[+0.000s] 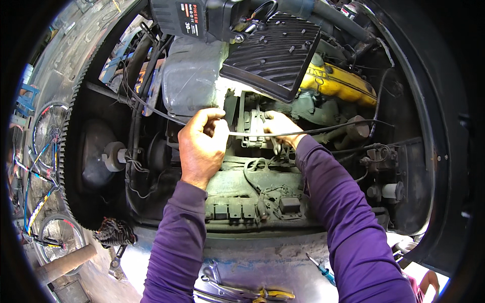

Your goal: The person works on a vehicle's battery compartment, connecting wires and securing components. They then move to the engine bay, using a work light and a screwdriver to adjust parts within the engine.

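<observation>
Both my hands are over an open engine bay. My left hand point(202, 149) is closed, thumb and index finger near each other beside a grey metal part point(252, 126); anything between the fingers is hidden. A thin black cable point(323, 130) runs across the bay, passing behind my left hand and in front of the right. On the other side of the metal part, my right hand point(284, 126) curls its fingers round what looks like a wrench point(277, 147), whose shiny metal end shows below them.
A black ribbed cover point(273, 55) and a black battery-shaped box point(194, 19) sit above, with a yellow engine cover point(343, 83) to the right. On the near ledge lie pliers point(275, 294), wrenches point(212, 276) and a screwdriver point(323, 271). A bicycle point(48, 177) stands left.
</observation>
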Demonstrator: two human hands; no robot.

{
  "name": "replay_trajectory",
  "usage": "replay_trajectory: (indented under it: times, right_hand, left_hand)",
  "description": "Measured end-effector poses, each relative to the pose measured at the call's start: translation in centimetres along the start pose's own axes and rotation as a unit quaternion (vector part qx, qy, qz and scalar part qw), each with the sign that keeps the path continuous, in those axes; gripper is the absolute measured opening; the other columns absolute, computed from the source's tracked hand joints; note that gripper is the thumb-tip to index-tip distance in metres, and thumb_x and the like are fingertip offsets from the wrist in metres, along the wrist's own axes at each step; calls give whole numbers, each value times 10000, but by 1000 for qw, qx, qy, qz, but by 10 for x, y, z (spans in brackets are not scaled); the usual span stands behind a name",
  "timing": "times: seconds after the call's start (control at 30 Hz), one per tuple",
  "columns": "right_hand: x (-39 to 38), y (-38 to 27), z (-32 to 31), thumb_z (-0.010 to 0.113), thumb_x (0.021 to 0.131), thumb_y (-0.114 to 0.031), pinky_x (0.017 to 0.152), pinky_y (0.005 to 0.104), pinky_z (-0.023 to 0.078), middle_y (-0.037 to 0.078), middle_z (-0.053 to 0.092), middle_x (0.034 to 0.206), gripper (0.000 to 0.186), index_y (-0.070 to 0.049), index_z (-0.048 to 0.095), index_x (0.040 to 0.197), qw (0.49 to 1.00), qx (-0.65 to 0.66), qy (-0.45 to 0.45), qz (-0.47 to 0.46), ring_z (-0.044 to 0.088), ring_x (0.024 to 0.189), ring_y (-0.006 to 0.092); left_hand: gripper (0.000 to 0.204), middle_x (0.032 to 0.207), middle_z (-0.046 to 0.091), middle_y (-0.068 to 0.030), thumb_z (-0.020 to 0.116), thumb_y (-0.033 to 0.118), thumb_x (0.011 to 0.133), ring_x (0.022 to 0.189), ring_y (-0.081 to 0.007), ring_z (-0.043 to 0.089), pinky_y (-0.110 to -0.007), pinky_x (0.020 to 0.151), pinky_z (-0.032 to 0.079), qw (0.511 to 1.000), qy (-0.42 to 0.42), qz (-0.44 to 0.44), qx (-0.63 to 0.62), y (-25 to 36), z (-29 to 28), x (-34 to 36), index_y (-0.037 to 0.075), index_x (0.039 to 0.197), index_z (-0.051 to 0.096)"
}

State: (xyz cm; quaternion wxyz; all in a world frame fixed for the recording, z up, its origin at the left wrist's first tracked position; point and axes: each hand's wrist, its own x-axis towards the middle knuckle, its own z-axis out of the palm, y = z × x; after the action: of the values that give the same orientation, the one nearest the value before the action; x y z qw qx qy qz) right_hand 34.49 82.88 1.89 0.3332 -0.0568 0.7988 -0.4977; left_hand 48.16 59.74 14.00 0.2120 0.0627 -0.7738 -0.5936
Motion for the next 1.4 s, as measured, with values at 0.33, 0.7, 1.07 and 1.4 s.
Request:
replay_trajectory:
  times: [0.33,0.7,1.07,1.4]
  right_hand:
    - [8,-5,-17,688,884,-162,413,260,323,26,550,672,177,-126,548,782,896,417,-51,145,407,445,114]
    - [14,2,-15,657,931,-65,488,280,464,72,646,813,112,-56,599,1027,985,139,-96,44,611,615,118]
    - [15,37,-2,573,1019,-289,921,446,537,228,717,1033,335,2,633,1174,956,-257,55,-130,696,1010,336]
    - [18,1,-16,627,971,-159,357,272,306,48,546,663,143,-60,602,872,915,390,-39,93,417,414,125]
  left_hand:
    - [139,811,700,-12,697,20,940,674,-53,582,-239,637,492,1000,-8,8,25,3,2,-1,-26,1066,732]
    - [135,803,693,-9,700,22,938,675,-53,571,-240,633,483,1000,-11,4,29,0,4,-3,-22,1060,733]
    - [144,819,699,-19,688,16,929,696,-64,597,-241,638,490,998,-24,12,56,4,-1,-5,-26,1060,728]
    - [139,807,717,-47,706,29,912,657,-91,611,-263,634,506,998,-49,13,48,2,9,-9,-17,1040,735]
